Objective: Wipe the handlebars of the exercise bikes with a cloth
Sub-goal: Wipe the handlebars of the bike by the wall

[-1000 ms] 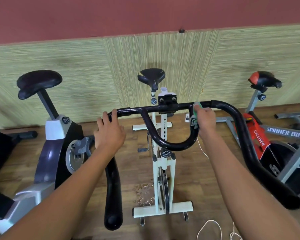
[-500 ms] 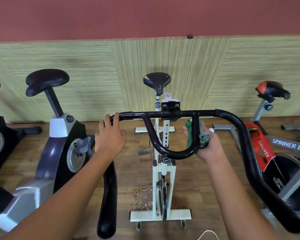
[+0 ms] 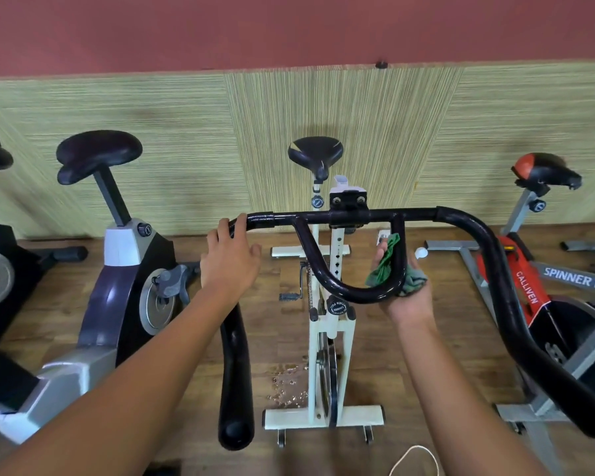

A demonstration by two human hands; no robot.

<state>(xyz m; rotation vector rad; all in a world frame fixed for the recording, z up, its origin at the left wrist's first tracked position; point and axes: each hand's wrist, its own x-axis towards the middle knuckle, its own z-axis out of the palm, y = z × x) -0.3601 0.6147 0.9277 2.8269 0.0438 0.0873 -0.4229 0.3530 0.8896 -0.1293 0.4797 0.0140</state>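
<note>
Green cloth (image 3: pixel 383 266) sits bunched in curled fingers of the right hand (image 3: pixel 409 300) against the handlebar (image 3: pixel 461 218); the left hand (image 3: pixel 229 259) rests relaxed fingers atop it.

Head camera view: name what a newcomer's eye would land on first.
The black handlebar sweeps across the middle of the view, close to the camera. The right hand wraps a green cloth round the right side of its inner loop, while the left hand rests on its left bend. Below it stands the white bike that carries it.
</note>
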